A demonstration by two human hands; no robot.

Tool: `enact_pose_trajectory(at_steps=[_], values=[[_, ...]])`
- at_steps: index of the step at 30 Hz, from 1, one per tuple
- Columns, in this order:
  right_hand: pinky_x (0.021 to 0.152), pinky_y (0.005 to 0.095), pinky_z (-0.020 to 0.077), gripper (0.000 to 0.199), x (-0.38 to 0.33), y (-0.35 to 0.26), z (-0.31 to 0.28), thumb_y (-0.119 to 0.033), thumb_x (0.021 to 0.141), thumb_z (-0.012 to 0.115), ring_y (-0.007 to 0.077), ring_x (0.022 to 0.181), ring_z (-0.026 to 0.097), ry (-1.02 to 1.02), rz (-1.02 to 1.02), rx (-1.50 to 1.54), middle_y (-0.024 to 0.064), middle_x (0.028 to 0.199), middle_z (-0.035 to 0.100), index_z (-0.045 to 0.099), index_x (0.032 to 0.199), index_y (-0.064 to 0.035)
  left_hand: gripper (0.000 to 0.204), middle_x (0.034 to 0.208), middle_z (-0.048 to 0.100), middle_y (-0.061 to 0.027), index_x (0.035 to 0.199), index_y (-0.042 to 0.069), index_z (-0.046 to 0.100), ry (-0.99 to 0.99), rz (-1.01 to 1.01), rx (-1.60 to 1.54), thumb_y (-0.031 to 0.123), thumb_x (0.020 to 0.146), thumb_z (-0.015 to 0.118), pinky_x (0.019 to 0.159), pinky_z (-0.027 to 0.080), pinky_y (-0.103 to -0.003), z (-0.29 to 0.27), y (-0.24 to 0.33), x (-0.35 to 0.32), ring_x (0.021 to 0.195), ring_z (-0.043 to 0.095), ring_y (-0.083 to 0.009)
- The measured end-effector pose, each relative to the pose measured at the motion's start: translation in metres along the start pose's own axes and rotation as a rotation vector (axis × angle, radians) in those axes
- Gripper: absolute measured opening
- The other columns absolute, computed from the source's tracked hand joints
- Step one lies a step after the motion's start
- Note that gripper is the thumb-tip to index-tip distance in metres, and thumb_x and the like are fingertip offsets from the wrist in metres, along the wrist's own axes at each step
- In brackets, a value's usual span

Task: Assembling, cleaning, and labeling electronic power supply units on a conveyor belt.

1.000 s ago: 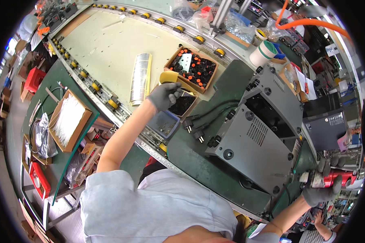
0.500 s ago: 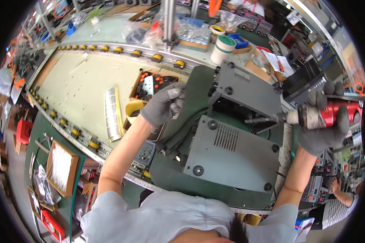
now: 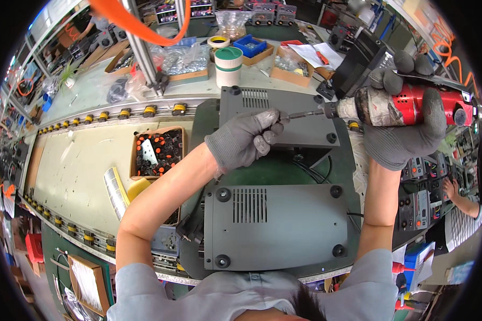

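Fingers of the left hand, grey-gloved, are pinched together at the tip of the driver bit; thumb and forefinger meet right at the bit end, other fingers curled loosely under. Whether a screw sits between the fingertips can't be told, too small. Right hand, also grey-gloved, is clenched fully round the red electric screwdriver, held level, bit pointing toward the left hand. Tool body red w/ a worn grey front section; it hangs above the far grey case.

Two grey metal cases on the green mat: near case, underside up, w/ one vent grille in the middle and four black round feet at the corners; far case, tilted up, vent grille near its top edge, two black feet showing. Black cables run between the two cases.

Left of the mat: one cardboard box of black and orange parts, w/ a yellow scoop just below it. Behind the far case: one white tape roll w/ green top, one blue tray. Yellow rollers line the bench rail. Another person's hand shows at the right edge, well apart.
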State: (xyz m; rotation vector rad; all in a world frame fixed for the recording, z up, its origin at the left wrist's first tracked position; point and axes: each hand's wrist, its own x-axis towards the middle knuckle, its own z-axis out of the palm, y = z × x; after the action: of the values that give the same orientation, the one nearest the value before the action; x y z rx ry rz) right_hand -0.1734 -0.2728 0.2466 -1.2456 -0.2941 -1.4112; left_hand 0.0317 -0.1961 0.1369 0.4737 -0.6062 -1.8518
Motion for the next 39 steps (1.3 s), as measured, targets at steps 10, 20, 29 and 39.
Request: enact_pose_trajectory(at_steps=[10,20,29,39], values=[[0.075,0.0349,0.0446,0.038,0.002,0.001,-0.016,-0.021,0.078,0.057,0.02,0.079,0.056,-0.087,-0.012,0.027,0.0172,0.102,0.053,0.048,0.109,-0.0004,0.027,0.073,0.044,0.0026,0.094,0.003,0.053,0.103,-0.018,0.039,0.03,0.093,0.052,0.04,0.031,-0.012,0.003,-0.007,0.017,0.057,0.039,-0.0023],[0.071,0.0419,0.052,0.043,0.009,0.026,-0.016,-0.027,0.084,0.05,0.0273,0.076,0.063,0.204,-0.09,-0.256,0.0222,0.107,0.06,0.049,0.116,0.0021,0.028,0.073,0.041,0.005,0.097,0.002,0.05,0.071,0.091,0.113,0.029,0.092,0.054,0.043,0.03,-0.009,0.005,0.006,0.058,0.058,0.037,0.0014],[0.059,0.03,0.0514,0.029,0.022,0.035,-0.075,-0.013,0.083,0.053,0.0207,0.066,0.062,0.213,-0.025,-0.672,0.0184,0.087,0.064,0.054,0.105,0.0052,0.029,0.077,0.052,-0.0076,0.106,-0.006,0.052,0.326,0.074,0.197,0.021,0.095,0.046,0.049,0.04,-0.022,-0.031,0.022,0.105,0.058,0.046,-0.011],[0.057,0.0318,0.0534,0.029,0.019,0.057,-0.115,-0.01,0.081,0.056,0.0206,0.063,0.063,0.328,0.143,-0.662,0.0203,0.087,0.065,0.054,0.105,0.0051,0.028,0.096,0.055,-0.0155,0.115,-0.009,0.046,0.369,0.082,0.105,-0.002,0.089,0.04,0.067,0.052,-0.023,-0.041,0.021,0.107,0.076,0.057,-0.0174]])
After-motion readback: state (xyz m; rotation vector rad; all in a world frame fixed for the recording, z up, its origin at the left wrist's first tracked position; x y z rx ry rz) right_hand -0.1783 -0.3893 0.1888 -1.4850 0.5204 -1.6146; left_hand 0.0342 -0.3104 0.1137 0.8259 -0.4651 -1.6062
